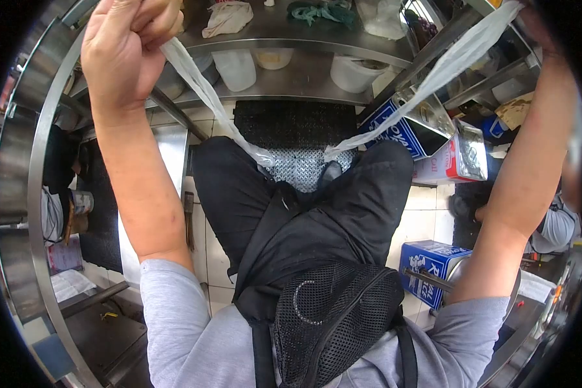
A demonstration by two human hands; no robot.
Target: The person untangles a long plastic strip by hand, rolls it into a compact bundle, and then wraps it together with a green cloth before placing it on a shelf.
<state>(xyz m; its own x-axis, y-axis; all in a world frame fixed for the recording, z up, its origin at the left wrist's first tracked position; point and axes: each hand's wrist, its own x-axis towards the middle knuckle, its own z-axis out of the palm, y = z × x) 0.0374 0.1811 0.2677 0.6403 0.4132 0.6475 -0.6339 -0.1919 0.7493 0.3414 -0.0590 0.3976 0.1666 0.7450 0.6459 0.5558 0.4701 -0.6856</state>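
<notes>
My left hand [126, 55] is raised at the upper left, its fingers curled round the end of a white plastic strip [207, 97] that hangs down to near my left knee. At the upper right edge my right hand [542, 29] is dim and partly cut off, at the top end of another white strip [443, 71], which slants down to near my right knee. The lower ends of both strips lie apart between my knees. Whether they belong to one piece cannot be told.
A steel shelf unit [291, 29] ahead bears a cloth [228, 18], a green bag [321, 11] and white tubs [354, 72]. Blue and red tins [438, 265] stand at the right. Another person [559, 226] is partly visible at the right edge.
</notes>
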